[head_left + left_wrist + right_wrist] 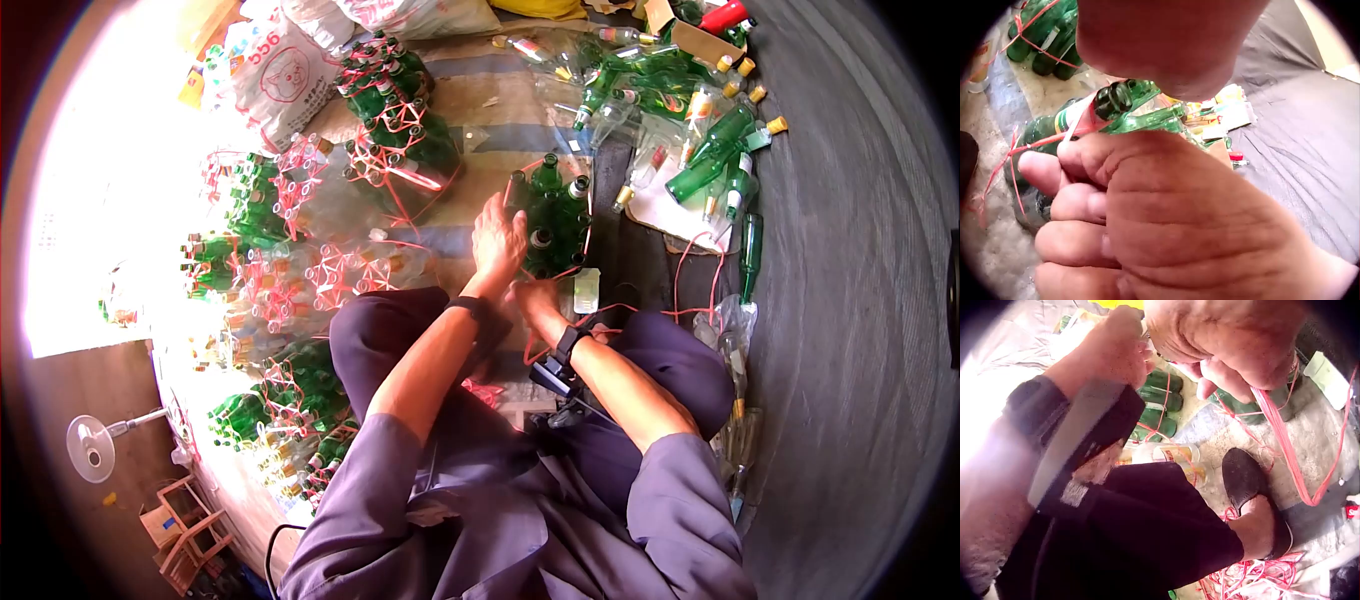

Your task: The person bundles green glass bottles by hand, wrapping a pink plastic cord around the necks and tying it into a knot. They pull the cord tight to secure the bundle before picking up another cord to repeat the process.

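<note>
A cluster of green glass bottles (545, 222) stands upright in front of the person, with pink plastic string (1041, 142) running around and between the necks. At the cluster's near left side, the left hand (497, 240) pinches a strand of this string between thumb and forefinger, close to a dark bottle mouth (1113, 101). The right hand (540, 308), close by at the near side of the bottles, grips the string; a flat pink bundle (1282, 440) hangs in a loop from its curled fingers. Part of the right hand hides behind the left in the head view.
Tied bundles of bottles (400, 130) stand to the left, near white sacks (285, 80). Loose bottles (715, 150) lie on cardboard at the right. Tangled pink string (1247, 578) lies by a dark shoe (1244, 478). A standing fan (92, 450) is at far left.
</note>
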{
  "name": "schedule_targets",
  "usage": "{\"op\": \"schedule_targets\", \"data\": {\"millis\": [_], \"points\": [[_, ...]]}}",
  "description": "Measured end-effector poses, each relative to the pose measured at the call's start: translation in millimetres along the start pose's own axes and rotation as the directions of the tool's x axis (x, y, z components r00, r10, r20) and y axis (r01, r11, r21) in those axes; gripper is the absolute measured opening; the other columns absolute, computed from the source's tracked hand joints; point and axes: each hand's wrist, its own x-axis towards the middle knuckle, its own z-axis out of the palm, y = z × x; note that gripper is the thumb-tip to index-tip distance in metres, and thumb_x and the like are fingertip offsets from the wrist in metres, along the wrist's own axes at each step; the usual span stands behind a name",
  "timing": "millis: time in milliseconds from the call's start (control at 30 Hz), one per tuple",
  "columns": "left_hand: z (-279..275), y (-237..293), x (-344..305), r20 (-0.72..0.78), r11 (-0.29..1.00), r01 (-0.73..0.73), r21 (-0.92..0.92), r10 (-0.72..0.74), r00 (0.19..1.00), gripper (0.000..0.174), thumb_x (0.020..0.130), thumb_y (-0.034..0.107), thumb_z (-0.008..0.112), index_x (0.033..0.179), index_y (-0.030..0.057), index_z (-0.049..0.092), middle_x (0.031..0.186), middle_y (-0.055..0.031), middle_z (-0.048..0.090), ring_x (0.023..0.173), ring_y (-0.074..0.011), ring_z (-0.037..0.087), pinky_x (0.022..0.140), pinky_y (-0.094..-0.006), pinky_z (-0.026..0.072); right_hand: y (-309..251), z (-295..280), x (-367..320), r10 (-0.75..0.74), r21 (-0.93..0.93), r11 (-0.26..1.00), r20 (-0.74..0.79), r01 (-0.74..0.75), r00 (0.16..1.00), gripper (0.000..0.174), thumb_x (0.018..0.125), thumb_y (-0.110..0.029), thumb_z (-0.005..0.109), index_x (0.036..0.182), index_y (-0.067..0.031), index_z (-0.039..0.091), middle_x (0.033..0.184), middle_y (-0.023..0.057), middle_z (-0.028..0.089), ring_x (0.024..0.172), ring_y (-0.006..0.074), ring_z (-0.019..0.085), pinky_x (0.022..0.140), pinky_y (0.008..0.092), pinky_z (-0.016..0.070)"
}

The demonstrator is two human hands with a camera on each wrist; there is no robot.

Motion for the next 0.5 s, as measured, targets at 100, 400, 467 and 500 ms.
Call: {"op": "schedule_targets", "data": {"millis": [100,400,467,500], "points": [[19.4,-4.8,5.1,0.007,1.0,0.013,-0.013,-0.013,1.0,0.057,0.094,0.032,0.054,0.139,0.0009,0.039,0.131,-0.0265,0.051,0.118,-0.0433,0.05,0.1,-0.0486,0.0398,28.4,3.7,24.7,-0.837,-0.589,0.292,0.223,0.753,0.499,0.019,0.076,-0.014,0.063,0.06,-0.0054,0.067,0.054,0.0066,0.064,0.047,0.017,0.062,0.048,0.0339,0.0482],[25.9,-6.1,7.9,-0.013,0.998,0.056,-0.021,-0.056,0.998,0.042,0.096,0.029,0.051,0.131,0.0069,0.044,0.113,-0.0246,0.06,0.11,-0.0422,0.054,0.089,-0.052,0.0452,71.0,21.3,40.1,-0.859,-0.599,0.311,0.154,0.738,0.488,0.01,0.072,-0.015,0.066,0.064,-0.0084,0.065,0.063,0.0083,0.066,0.056,0.0197,0.065,0.051,0.0337,0.0498],[26.5,-7.4,7.4,-0.013,0.999,0.045,-0.019,-0.045,0.999,0.04,0.096,0.029,0.051,0.129,0.0062,0.045,0.112,-0.0252,0.06,0.108,-0.0427,0.055,0.088,-0.0517,0.0455,74.1,32.1,35.6,-0.634,-0.207,0.761,-0.04,0.614,0.772,0.007,0.07,-0.017,0.065,0.068,-0.0119,0.069,0.067,0.0073,0.068,0.064,0.0215,0.068,0.058,0.0342,0.0524],[26.7,-7.9,7.9,-0.01,0.999,0.047,-0.014,-0.048,0.999,0.04,0.096,0.029,0.051,0.129,0.0062,0.045,0.112,-0.0252,0.06,0.108,-0.0427,0.055,0.088,-0.0517,0.0455,71.5,29.7,32.3,-0.631,-0.202,0.764,-0.039,0.612,0.775,0.007,0.07,-0.017,0.065,0.068,-0.0119,0.069,0.067,0.0073,0.068,0.064,0.0215,0.068,0.058,0.0342,0.0524]]}}
